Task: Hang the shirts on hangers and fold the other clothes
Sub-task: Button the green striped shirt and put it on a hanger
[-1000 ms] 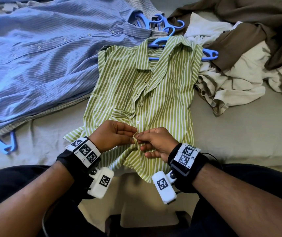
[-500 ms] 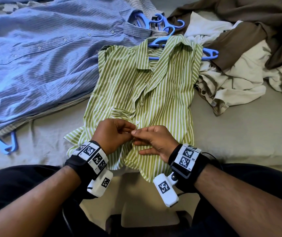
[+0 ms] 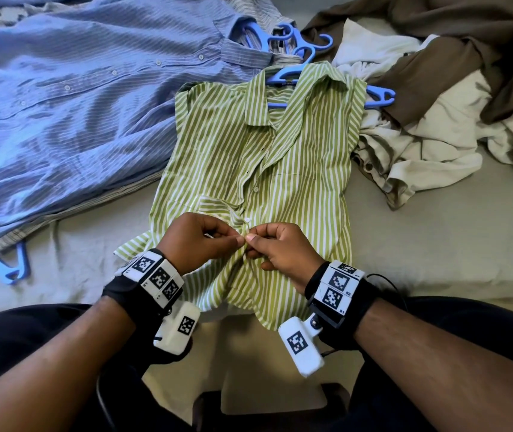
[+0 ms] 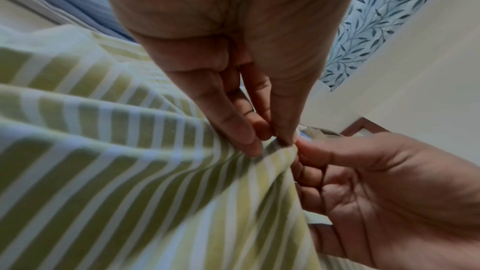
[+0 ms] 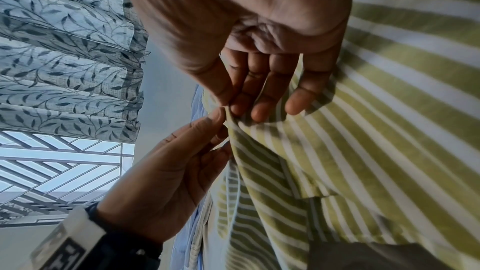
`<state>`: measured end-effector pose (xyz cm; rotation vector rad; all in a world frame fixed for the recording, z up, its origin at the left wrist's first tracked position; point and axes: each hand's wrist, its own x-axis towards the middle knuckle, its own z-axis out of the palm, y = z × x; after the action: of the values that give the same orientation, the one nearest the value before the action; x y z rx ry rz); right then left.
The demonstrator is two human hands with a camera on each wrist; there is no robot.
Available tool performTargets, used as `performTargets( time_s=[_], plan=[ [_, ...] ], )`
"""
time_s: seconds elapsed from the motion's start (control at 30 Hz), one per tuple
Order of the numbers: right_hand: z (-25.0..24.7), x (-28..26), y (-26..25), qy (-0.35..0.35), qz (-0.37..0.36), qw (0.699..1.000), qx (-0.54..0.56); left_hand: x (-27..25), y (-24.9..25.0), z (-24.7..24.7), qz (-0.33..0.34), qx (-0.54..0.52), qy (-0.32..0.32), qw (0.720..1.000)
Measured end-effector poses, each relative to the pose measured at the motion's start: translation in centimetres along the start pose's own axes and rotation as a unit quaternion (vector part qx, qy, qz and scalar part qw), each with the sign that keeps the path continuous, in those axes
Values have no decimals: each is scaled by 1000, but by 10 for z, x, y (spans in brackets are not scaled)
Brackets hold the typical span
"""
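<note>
A green and white striped shirt lies front-up on the bed, its collar over a blue hanger. Low on its button placket, my left hand and right hand meet fingertip to fingertip. Each pinches one edge of the placket between thumb and forefinger. The left wrist view shows my left hand pinching the striped cloth; the right wrist view shows my right hand doing the same on the shirt. The button itself is hidden by the fingers.
A blue striped shirt on a hanger covers the left of the bed. A heap of brown cloth and cream clothes lies at the right. More blue hangers sit beyond the collar. My knees flank the bed's near edge.
Both hands have shifted slightly up the placket and drawn closer, their fingertips now pinched together just below a white button.
</note>
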<state>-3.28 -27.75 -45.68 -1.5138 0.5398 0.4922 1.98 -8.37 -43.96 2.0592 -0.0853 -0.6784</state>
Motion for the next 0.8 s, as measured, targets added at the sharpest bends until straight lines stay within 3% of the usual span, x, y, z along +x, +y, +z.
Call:
performTargets(
  time_s=[0.47, 0.6, 0.8],
  plan=[
    [0, 9, 7, 29, -98, 983, -154, 1, -1, 11, -58, -51, 0, 997],
    [-3, 1, -4, 34, -174, 952, -251, 1, 6, 9, -104, -138, -25, 985],
    [-11, 1, -6, 23, -316, 878, -358, 1, 9, 4, -151, -217, -73, 962]
  ],
)
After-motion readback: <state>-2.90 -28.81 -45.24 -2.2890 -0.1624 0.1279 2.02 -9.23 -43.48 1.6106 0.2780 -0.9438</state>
